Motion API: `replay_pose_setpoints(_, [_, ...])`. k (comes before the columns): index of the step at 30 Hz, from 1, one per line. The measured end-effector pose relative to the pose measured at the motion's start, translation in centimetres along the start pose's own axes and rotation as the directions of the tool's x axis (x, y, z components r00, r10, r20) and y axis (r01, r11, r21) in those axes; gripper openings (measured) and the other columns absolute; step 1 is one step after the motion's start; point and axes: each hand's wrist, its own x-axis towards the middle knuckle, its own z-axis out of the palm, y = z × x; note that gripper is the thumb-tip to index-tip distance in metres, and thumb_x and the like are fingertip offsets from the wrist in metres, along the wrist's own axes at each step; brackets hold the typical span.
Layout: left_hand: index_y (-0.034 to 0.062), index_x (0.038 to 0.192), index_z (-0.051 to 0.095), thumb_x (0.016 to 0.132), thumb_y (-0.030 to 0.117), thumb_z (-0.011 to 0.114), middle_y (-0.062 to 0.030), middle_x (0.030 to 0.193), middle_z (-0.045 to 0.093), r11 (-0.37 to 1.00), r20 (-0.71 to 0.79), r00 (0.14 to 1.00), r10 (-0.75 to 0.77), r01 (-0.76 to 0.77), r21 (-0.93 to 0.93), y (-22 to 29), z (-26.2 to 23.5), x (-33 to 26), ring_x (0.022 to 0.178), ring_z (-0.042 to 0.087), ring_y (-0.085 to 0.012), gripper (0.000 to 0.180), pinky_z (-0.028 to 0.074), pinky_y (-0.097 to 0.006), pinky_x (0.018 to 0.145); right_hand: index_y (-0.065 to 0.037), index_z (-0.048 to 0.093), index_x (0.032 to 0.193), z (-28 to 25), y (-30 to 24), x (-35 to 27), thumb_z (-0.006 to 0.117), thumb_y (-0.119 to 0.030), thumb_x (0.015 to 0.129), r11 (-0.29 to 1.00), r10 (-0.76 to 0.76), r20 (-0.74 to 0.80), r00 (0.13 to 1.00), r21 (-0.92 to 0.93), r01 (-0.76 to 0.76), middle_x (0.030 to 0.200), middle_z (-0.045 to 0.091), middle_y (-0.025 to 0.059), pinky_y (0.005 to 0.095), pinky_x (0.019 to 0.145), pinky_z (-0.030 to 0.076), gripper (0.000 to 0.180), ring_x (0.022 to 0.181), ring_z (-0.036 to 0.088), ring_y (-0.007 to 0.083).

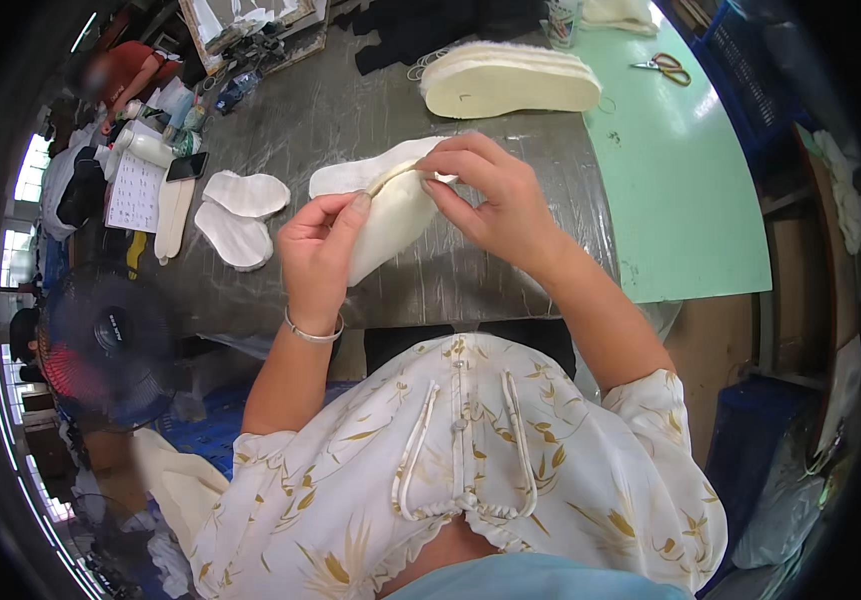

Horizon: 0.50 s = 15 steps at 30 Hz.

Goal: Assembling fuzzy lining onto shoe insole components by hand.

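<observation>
Resting between both hands above the near edge of the grey table point(510, 270), the cream insole piece point(390, 215) is a soft, pale, elongated pad with a rounded lower end and a slightly fuzzy look. Its upper edge shows a thin seam or layer line where two plies seem to meet, and that edge is being parted or pinched. Beneath and behind it lies a second white insole point(350, 176), flat on the table and partly covered.

The left hand point(318, 258) comes up from below with the wrist bent, a thin bracelet point(312, 334) around it. Its thumb and forefinger close on the left side of the cream insole piece, the remaining fingers curled behind the pad, so the hand is narrow and gripping. The right hand point(490, 200) reaches in from the right with the forearm angled across the table edge. Its fingertips pinch the top edge of the same piece, knuckles raised and fingers bent tightly downward.

To the left on the table lie two small white pads point(240, 212), overlapping one another, well apart from the hands. Farther back sits a stack of thick cream soles point(510, 80), and scissors point(662, 66) lie on the green surface point(690, 200) at the right. A dark fan point(110, 340) stands low on the left.
</observation>
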Motion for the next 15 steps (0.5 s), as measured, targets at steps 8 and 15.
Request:
replay_pose_setpoints(8, [-0.002,0.097,0.071,0.09,0.012,0.071,-0.0031,0.085,0.07,0.994,-0.036,0.999,0.026,-0.03,-0.101,0.1,-0.5,0.5,0.073,0.06,-0.0047,0.015,0.048,-0.02,0.066,-0.008,0.067,0.091,0.5,-2.9,1.5,0.074,-0.003,0.077,0.975,-0.078,0.032,0.996,-0.207,0.083,0.096,0.067,0.0069,0.0333,0.067,0.053,0.017,0.081,0.065,0.0247])
replay_pose_setpoints(15, [-0.0014,0.098,0.07,0.091,0.011,0.069,-0.0037,0.086,0.071,0.99,0.048,0.996,0.074,-0.067,-0.121,0.2,-0.5,0.5,0.075,0.062,-0.0052,0.015,0.05,-0.021,0.067,-0.003,0.066,0.098,-0.3,-3.1,2.4,0.073,0.0,0.077,0.974,-0.031,0.141,0.989,-0.219,0.062,0.093,0.066,0.0098,0.034,0.072,0.052,0.022,0.082,0.065,0.0258])
